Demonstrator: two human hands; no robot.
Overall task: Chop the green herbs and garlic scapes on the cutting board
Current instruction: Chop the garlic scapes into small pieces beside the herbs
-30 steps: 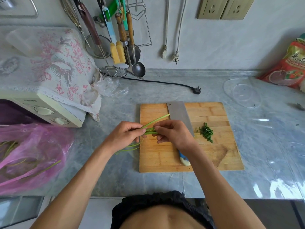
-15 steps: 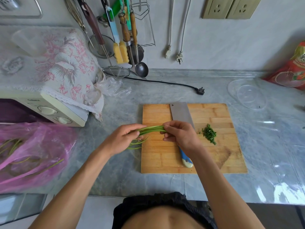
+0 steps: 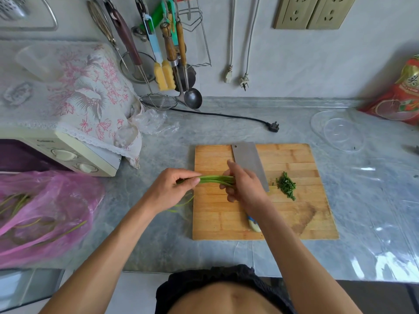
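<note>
Both hands bunch garlic scapes over the cutting board.

Head view: the left hand [image 3: 169, 189] and right hand [image 3: 243, 185] each pinch an end of the garlic scapes [image 3: 215, 179], now gathered straighter than a second ago, above the cutting board [image 3: 294, 223]. The cleaver [image 3: 249, 164] lies flat beside the chopped herbs [image 3: 286, 185]. Red characters mark the red bag [image 3: 405, 94]; the microwave [image 3: 68, 152] logo is too blurred to read.
</note>
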